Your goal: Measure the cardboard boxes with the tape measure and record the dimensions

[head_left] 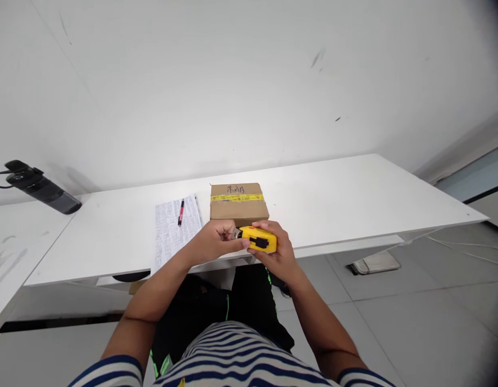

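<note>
In the head view, a yellow utility knife (267, 240) with a black slider and a silver metal front end is held in front of me, above the desk's near edge. My right hand (284, 252) wraps round its yellow body from the right. From the left, my left hand (214, 240) closes at the metal end, its thumb against the body and its other fingers curled. Just beyond both hands lies a sealed cardboard box (237, 207) with yellow printed tape across its top and handwriting on it. The hands partly cover the box's near side.
Left of the box are handwritten sheets (167, 231) with a red and black pen (180, 213) on them. A dark bottle (45, 188) stands farther left. The white desk (333, 199) meets the wall behind. A flat pale object (375, 263) lies on the floor at right.
</note>
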